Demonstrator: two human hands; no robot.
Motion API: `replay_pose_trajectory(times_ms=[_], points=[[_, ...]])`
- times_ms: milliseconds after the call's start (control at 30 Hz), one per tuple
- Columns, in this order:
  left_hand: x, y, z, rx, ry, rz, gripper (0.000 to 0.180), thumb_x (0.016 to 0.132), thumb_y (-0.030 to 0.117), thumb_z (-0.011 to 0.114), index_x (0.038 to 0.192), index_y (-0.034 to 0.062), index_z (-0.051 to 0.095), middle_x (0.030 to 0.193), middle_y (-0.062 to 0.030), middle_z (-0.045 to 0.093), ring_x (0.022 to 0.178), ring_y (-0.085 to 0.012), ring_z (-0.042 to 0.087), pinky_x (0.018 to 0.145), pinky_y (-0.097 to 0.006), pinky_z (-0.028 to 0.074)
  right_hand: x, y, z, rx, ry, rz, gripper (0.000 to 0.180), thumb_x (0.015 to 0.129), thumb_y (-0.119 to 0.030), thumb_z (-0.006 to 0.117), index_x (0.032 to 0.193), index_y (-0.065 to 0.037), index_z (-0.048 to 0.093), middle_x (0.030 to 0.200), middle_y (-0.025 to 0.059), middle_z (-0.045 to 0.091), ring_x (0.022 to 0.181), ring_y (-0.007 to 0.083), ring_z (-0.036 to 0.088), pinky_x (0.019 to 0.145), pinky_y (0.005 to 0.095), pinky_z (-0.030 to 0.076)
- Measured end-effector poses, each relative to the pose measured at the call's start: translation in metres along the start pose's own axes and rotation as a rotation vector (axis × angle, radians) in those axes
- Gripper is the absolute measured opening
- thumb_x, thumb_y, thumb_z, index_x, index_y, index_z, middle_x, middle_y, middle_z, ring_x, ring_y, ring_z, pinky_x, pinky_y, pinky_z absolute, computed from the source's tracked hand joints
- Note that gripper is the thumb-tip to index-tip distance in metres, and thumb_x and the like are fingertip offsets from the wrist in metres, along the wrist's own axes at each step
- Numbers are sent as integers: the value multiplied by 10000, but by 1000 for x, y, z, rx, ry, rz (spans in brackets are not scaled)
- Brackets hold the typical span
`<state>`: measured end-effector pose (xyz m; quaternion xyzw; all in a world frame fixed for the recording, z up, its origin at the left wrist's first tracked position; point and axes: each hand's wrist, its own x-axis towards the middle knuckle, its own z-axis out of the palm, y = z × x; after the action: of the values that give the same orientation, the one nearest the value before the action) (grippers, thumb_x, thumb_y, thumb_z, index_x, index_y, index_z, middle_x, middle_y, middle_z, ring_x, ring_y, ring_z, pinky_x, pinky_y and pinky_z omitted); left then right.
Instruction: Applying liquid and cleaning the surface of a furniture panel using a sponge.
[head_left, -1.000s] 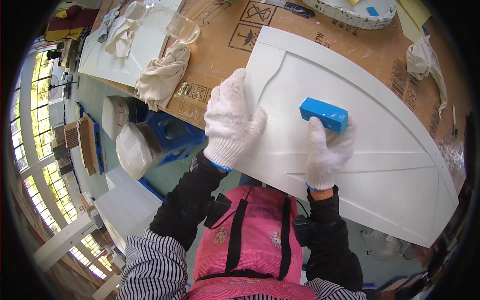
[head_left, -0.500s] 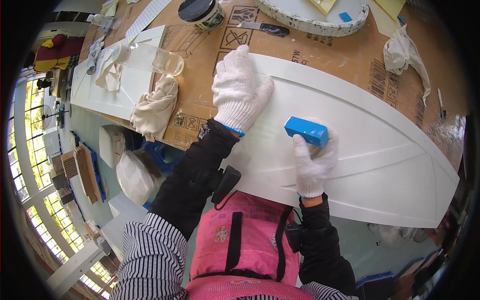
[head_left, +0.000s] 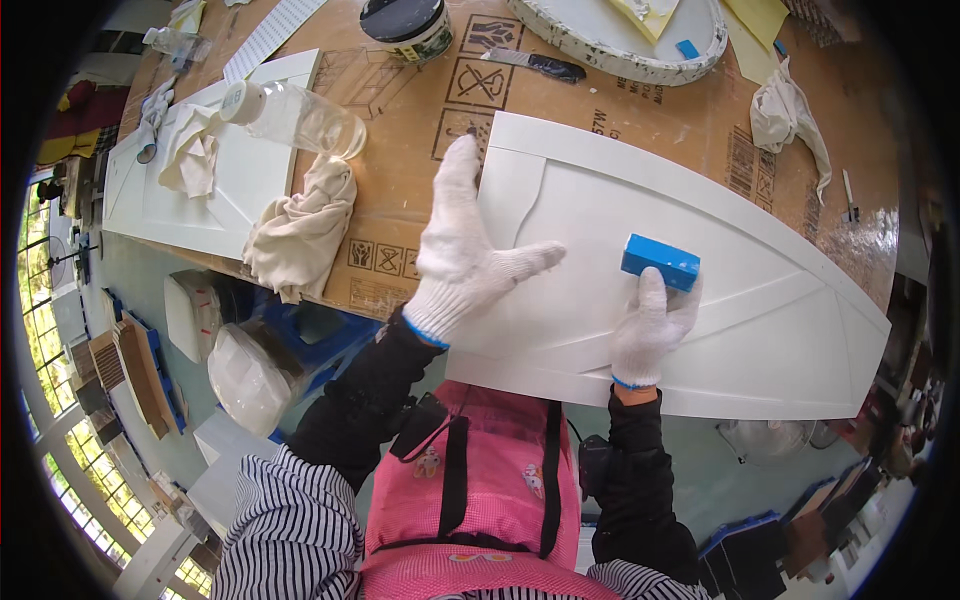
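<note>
A white panel [head_left: 590, 220] with raised strips lies in front of me on the cardboard-covered table. My left hand [head_left: 465, 250], in a white knit glove, is at the panel's left edge. Its thumb is spread out over the panel and its fingers stretch away from me; nothing is in it. In my right hand [head_left: 655, 330], gloved alike, is a blue rectangular block [head_left: 661, 262], held over the panel's middle. Whether the block touches the surface I cannot tell.
A crumpled cloth [head_left: 303, 230] and a clear bottle [head_left: 300, 118] lie left, beside another white panel [head_left: 235, 222]. Toward the back are a dark-lidded tub [head_left: 405, 25], a scraper [head_left: 535, 64] and a round white-rimmed tray [head_left: 640, 70]. A rag [head_left: 785, 115] lies right.
My left hand has shifted nearer to me, off the panel's far left corner, its thumb spreading wider. The right hand has carried the blue block rightward. The whole view has shifted slightly.
</note>
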<state>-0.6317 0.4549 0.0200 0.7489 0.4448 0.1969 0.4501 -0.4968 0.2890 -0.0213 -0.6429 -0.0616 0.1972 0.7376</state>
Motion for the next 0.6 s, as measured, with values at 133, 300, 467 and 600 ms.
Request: replay_pose_trajectory(times_ms=[133, 300, 467, 600], points=[[-13, -34, -38, -263, 73, -24, 788, 918, 110, 726, 1580, 6, 313, 1554, -187, 473, 1367, -316, 533, 1133, -441, 441, 2, -7, -4, 254, -11, 28, 362, 944, 0, 698, 1272, -4, 545, 1167, 48, 602, 1070, 145, 601, 984, 308, 505], [33, -60, -50, 115, -37, 372, 624, 979, 45, 577, 1568, 34, 371, 1599, -176, 421, 1392, -291, 513, 1145, -419, 426, 1, -6, 3, 238, 0, 47, 329, 947, -5, 692, 1245, -15, 553, 1141, 34, 607, 1056, 130, 606, 968, 299, 516], [66, -51, -29, 640, -173, 708, 559, 1036, 173, 497, 1577, 95, 380, 1653, -161, 350, 1516, -329, 357, 1256, -450, 270, 6, -10, 11, 220, -10, 10, 298, 946, -8, 693, 1219, -16, 573, 1120, 31, 616, 1033, 128, 618, 946, 297, 527], [35, -60, -32, 662, -210, 716, 613, 1010, 284, 538, 1576, 107, 387, 1663, -154, 334, 1543, -334, 300, 1276, -491, 210, 13, -10, 7, 177, 12, -36, 262, 943, -19, 709, 1183, -14, 604, 1106, 43, 638, 993, 134, 640, 915, 304, 547]])
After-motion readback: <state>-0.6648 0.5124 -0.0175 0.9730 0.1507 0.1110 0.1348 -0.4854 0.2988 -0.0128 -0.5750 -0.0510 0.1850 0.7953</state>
